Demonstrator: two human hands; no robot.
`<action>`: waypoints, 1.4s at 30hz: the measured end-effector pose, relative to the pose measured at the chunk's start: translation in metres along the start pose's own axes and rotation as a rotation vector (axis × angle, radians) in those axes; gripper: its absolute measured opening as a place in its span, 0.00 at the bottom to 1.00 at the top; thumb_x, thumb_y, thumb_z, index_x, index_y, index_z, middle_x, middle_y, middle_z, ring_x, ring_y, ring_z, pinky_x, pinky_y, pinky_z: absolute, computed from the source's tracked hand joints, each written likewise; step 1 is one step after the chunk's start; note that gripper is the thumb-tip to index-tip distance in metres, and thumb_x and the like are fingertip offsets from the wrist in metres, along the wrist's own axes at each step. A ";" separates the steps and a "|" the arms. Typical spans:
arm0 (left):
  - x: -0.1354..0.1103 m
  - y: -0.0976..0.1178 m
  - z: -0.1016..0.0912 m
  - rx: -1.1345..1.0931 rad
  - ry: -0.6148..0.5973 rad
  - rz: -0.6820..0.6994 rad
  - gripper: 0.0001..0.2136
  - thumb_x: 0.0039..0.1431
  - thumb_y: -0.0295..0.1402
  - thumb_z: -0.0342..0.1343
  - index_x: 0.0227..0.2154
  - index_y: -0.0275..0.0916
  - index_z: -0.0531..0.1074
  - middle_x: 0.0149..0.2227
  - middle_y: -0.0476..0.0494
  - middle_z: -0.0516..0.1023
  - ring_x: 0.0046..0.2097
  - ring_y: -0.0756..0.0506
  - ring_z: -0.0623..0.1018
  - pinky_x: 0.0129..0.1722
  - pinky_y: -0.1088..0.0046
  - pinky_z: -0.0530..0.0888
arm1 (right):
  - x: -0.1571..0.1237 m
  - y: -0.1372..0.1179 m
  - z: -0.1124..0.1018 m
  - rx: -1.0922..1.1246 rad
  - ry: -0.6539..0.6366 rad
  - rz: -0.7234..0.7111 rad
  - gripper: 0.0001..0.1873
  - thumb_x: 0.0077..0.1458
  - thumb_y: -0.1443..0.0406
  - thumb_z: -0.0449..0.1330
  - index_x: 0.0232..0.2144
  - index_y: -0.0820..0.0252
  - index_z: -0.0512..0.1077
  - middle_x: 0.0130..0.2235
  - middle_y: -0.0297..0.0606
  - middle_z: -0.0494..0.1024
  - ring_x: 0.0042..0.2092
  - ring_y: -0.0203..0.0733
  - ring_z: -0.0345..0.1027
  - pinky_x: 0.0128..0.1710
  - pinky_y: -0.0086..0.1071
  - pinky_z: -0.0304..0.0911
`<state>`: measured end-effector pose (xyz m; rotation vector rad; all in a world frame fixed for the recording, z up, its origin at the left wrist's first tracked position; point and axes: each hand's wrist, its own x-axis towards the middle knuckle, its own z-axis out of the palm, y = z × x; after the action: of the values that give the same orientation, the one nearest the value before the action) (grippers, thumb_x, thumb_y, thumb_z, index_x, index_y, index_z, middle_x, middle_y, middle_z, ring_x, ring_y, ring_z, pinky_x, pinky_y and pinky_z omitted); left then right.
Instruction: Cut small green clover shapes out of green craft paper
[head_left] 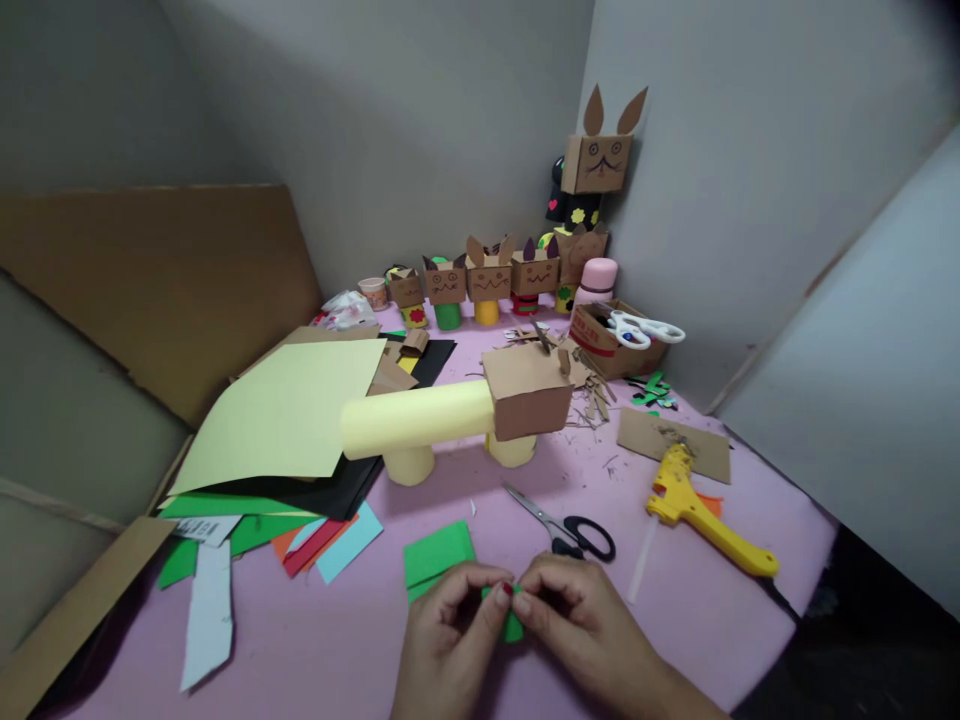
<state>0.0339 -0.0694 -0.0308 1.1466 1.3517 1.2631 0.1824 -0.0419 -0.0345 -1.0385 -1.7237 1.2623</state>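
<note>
Close to the table's near edge, my left hand (459,632) and my right hand (571,622) pinch a small piece of green paper (513,628) between them. A tiny dark red spot shows at the left thumb tip; I cannot tell what it is. Behind my left hand lies a larger green paper sheet (439,550) with a fold or cut line across it. Black-handled scissors (559,525) rest just beyond my right hand, blades slightly parted. Farther back stands a pale yellow paper-tube figure (420,415) on tube legs, with a cardboard box head (529,395).
A yellow glue gun (697,515) lies at right by a cardboard strip (637,440). Stacked paper sheets (285,410) cover the left side. Several box-headed animal figures (487,280) line the back. A cardboard box (619,345) holds white scissors (645,328); a pink bottle (598,280) stands behind.
</note>
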 end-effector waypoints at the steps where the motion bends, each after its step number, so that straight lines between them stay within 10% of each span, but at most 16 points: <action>1: 0.001 0.000 -0.002 0.031 -0.027 -0.001 0.06 0.50 0.35 0.60 0.26 0.38 0.77 0.26 0.46 0.78 0.31 0.46 0.76 0.32 0.75 0.72 | 0.000 -0.001 0.001 -0.027 0.019 -0.012 0.16 0.55 0.59 0.55 0.21 0.62 0.69 0.22 0.33 0.67 0.26 0.37 0.61 0.27 0.29 0.55; 42: 0.002 0.004 -0.006 0.294 -0.109 0.023 0.14 0.57 0.37 0.53 0.19 0.38 0.73 0.19 0.49 0.71 0.25 0.48 0.70 0.26 0.77 0.65 | 0.000 0.002 0.001 0.104 0.030 0.154 0.16 0.56 0.56 0.54 0.25 0.63 0.67 0.20 0.31 0.66 0.20 0.33 0.60 0.20 0.26 0.56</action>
<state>0.0280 -0.0682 -0.0266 1.4159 1.4780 1.0233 0.1820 -0.0423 -0.0369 -1.1396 -1.5623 1.4097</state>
